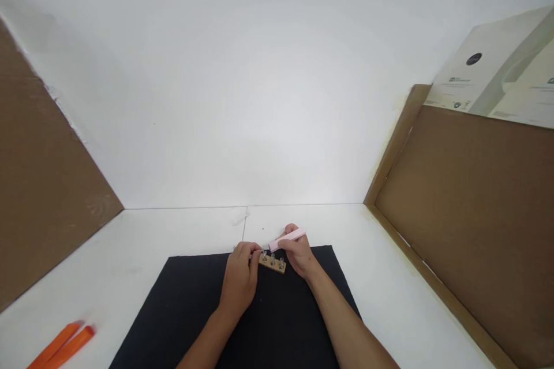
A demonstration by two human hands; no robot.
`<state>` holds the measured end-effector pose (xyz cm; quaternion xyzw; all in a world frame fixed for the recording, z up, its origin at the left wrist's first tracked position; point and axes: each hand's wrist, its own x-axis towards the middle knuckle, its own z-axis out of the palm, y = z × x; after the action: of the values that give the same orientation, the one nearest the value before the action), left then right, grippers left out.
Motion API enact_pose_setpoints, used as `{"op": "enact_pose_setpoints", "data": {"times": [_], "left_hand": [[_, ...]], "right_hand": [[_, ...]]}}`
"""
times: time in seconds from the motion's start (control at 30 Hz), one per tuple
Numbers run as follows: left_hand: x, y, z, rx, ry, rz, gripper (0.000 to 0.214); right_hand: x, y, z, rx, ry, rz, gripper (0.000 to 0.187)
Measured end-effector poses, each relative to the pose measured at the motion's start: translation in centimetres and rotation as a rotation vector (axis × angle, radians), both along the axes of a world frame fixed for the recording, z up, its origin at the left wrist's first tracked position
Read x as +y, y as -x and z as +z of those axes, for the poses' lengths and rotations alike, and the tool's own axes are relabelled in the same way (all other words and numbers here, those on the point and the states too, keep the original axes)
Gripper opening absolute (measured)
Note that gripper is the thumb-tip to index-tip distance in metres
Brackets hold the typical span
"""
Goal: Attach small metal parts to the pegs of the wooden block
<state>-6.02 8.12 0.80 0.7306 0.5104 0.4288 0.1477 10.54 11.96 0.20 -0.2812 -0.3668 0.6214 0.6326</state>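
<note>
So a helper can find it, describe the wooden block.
On the white table lies a black mat. Near its far edge, between the left hand and right hand, sits a small wooden block, set apart by its row of metal posts.

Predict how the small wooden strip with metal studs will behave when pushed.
Probably stiff: the wooden strip lies straight. Being flat on the black mat, it shouldn't roll. The upright metal studs may add top weight, so a high push might tip it.
</note>
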Motion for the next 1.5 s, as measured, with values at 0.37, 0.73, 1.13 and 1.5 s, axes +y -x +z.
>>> {"op": "enact_pose_setpoints", "data": {"times": [0.37,0.73,1.13,1.5], "left_hand": [[0.08,-0.02,-0.01,-0.012,0.018,-0.004,0.025],[0.08,-0.04,0.03,-0.010,-0.009,0.010,0.024],[0.10,-0.01,0.07,-0.020,-0.009,0.020,0.027],[-0.10,-0.07,0.38,-0.032,-0.004,0.012,0.025]], "right_hand": [[0.14,0.09,-0.09,-0.030,0.014,-0.049,0.035],[-0.02,0.12,0.21,-0.011,0.029,-0.029,0.035],[-0.06,-0.07,0.30,0.000,0.030,0.014,0.035],[-0.08,-0.11,0.36,0.023,0.039,0.026,0.035]]}}
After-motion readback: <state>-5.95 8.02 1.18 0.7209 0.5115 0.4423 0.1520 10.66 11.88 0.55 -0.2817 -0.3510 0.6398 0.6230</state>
